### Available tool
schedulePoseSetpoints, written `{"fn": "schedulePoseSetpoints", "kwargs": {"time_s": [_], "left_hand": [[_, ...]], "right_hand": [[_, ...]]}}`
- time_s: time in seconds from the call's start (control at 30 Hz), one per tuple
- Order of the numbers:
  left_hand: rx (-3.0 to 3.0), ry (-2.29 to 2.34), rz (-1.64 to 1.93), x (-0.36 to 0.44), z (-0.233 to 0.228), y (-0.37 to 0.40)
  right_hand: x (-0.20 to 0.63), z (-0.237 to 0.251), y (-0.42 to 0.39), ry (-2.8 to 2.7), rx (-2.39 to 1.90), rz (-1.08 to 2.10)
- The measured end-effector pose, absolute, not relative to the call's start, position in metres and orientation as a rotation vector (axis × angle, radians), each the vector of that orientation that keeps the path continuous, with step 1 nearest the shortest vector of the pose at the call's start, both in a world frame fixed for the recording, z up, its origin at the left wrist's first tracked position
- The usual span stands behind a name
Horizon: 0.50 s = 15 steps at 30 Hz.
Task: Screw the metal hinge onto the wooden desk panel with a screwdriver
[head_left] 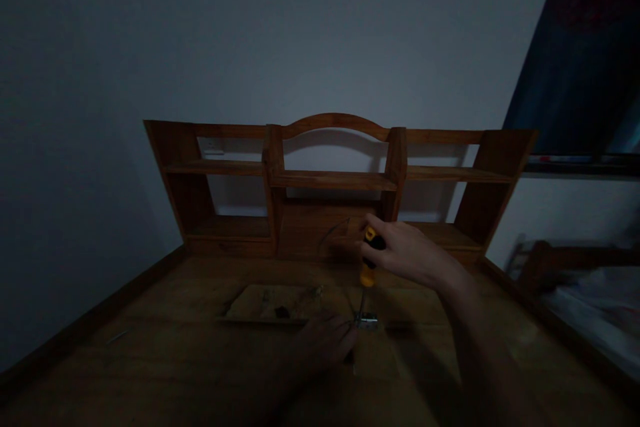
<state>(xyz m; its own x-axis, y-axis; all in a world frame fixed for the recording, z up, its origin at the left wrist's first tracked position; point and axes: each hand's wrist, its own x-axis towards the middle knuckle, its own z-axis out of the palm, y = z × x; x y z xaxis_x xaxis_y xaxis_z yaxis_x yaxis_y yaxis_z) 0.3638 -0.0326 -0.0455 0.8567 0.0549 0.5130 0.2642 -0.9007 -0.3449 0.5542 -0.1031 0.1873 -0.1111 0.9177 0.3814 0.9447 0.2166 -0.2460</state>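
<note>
Yellow-and-black screwdriver (369, 275) nearly upright at a metal fitting (369, 322) on the wooden desktop (200, 360)

The right hand (400, 248) grasps its handle; the left hand (324, 341) rests just beside the fitting, its grip too dark to tell.

Ylw/blk screwdriver (368, 277), silvery metal pc (370, 322), orange-brn shelf (334, 180), bluish-gry wall (300, 33), dk-blue curtain (560, 80) w/ reddish pattern, poss. floral

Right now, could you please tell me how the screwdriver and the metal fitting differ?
The screwdriver has a yellow-and-black handle; the metal fitting is silvery. The screwdriver stands nearly upright in the right hand, while the metal fitting sits low by the left hand. The screwdriver is longer than the metal fitting.
</note>
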Motion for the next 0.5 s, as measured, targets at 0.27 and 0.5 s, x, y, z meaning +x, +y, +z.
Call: {"fn": "schedulePoseSetpoints", "kwargs": {"time_s": [0.27, 0.5], "left_hand": [[-2.643, -0.19, -0.731, 0.364, -0.035, -0.037], [-2.668, -0.254, -0.67, 0.364, -0.045, -0.033]], "right_hand": [[0.558, 0.187, -0.105, -2.08, -1.665, -0.019], [0.558, 0.188, -0.107, -2.092, -1.597, 0.03]]}}
